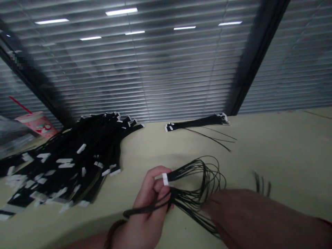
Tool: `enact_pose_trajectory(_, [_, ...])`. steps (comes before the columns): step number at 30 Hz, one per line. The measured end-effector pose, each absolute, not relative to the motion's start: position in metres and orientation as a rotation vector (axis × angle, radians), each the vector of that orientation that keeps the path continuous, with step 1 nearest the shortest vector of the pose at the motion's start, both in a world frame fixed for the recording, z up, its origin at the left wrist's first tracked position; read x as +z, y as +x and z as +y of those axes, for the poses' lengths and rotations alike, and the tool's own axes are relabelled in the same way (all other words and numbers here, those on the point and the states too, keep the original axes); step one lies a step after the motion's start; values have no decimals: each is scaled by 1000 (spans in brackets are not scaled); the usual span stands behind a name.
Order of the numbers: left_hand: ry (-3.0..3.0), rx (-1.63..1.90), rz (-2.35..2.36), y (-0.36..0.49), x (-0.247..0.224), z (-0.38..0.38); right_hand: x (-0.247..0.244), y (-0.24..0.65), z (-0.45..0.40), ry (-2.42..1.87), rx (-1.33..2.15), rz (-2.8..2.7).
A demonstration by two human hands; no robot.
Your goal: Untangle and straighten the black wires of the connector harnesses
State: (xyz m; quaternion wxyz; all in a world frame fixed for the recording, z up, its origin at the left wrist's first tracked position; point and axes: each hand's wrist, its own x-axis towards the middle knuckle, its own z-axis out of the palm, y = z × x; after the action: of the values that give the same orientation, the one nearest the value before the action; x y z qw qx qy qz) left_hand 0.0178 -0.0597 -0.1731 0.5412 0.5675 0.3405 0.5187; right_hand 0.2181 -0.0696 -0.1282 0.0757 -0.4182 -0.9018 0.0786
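My left hand [149, 207], low in the middle of the head view, pinches a bundle of thin black wires [192, 193] close to a white connector [165, 179]. The wires loop out to the right from the connector and fold back under my left fingers; one thicker strand hangs over the hand. My right hand [241, 214] is on the right side of the loop, its back to the camera and blurred. Its fingertips are hidden, so whether it grips the wires does not show. A few loose dark wire ends [262, 184] stick out beyond it.
A large pile of black cables [85, 152] with white connectors covers the left of the pale table [293, 152]. A smaller bundle [197, 122] lies near the back edge, loose wires beside it. A pink cup [38, 123] with a red straw and clear plastic stand far left. Blinds [166, 69] rise behind.
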Motion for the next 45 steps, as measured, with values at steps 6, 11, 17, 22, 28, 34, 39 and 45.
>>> enact_pose_trajectory(6, [1369, 1231, 624, 19, -175, -66, -106, 195, -60, -1497, 791, -2525])
enact_pose_trajectory(11, [1373, 1279, 754, 19, -171, -63, -108, 206, -66, -1510, 504, -2534])
enact_pose_trajectory(17, [1353, 1345, 785, 21, -168, -61, -130, 214, -77, -1592, 435, -2750])
enact_pose_trajectory(22, [1280, 1334, 735, 22, -167, -62, -120, 204, -67, -1527, 614, -2664])
enact_pose_trajectory(28, [1310, 1290, 618, 21, -176, -61, -112, 189, -57, -1168, 1017, -2374])
enact_pose_trajectory(34, [1318, 1287, 612, 21, -175, -62, -120, 187, -59, -1294, 1026, -2310])
enact_pose_trajectory(39, [1291, 1272, 577, 22, -176, -64, -117, 190, -59, -1290, 975, -2258])
enact_pose_trajectory(45, [1311, 1234, 635, 21, -179, -62, -117, 190, -59, -1246, 877, -2259])
